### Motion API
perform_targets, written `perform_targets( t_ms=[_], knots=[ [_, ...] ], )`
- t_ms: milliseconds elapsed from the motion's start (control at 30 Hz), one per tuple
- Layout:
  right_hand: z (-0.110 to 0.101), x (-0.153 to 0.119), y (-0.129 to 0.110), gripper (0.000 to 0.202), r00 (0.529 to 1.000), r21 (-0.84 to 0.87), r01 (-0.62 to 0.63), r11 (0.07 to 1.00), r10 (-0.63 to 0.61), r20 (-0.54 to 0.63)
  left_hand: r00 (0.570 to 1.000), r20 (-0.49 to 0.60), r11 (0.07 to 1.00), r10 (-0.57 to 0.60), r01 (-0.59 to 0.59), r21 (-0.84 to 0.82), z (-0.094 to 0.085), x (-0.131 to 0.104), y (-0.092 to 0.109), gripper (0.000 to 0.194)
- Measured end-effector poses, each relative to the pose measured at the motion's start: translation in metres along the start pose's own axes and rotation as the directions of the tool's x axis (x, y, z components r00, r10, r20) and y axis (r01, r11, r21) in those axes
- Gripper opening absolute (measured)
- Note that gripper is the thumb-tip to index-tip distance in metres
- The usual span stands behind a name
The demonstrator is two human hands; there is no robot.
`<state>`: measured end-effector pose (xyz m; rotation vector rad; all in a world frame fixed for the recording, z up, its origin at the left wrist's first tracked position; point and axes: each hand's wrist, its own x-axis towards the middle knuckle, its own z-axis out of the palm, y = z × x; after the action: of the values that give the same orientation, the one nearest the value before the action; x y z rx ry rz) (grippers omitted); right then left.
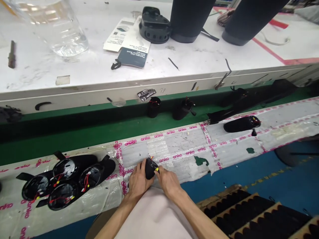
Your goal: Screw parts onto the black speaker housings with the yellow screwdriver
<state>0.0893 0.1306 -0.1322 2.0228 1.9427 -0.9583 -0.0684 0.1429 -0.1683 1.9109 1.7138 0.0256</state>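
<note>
A black fabric-covered cylinder [151, 168] with an open end and wires showing is held low in front of my body. Around its left side wraps my left hand [137, 181], fingers closed. My right hand [169, 182] is at the rim of the open end, its fingertips pinched on a small yellow connector [157, 169]. To the left, several similar black cylinders [86, 161] lie grouped, their open ends showing red wires with white and yellow plugs. Another such cylinder [241, 123] lies on its side to the right.
A wrapped ledge [179, 144] with pink-printed tape runs across. Two black cylinders [154, 107] stand on the green surface [99, 129] behind. On the white table [94, 69] are cards [133, 57], a clear container [67, 39] and tall black cylinders [190, 20]. Trays of black pieces [254, 212] sit lower right.
</note>
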Motion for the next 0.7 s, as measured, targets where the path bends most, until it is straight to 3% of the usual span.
perform_targets(
  t_ms=[333, 700],
  knots=[
    [0.0062, 0.0007, -0.0094, 0.026, 1.0, -0.04, -0.017, 0.999, 0.018, 0.022, 1.0, -0.003, 1.0, 0.002, -0.002, 0.026, 0.0029, -0.0012, 0.0009, 0.074],
    [0.008, 0.0028, -0.0046, 0.027, 1.0, -0.068, -0.001, 0.998, 0.002, 0.028, 1.0, 0.008, 1.0, -0.016, 0.016, 0.025, 0.001, -0.0009, 0.0039, 0.076]
  ],
)
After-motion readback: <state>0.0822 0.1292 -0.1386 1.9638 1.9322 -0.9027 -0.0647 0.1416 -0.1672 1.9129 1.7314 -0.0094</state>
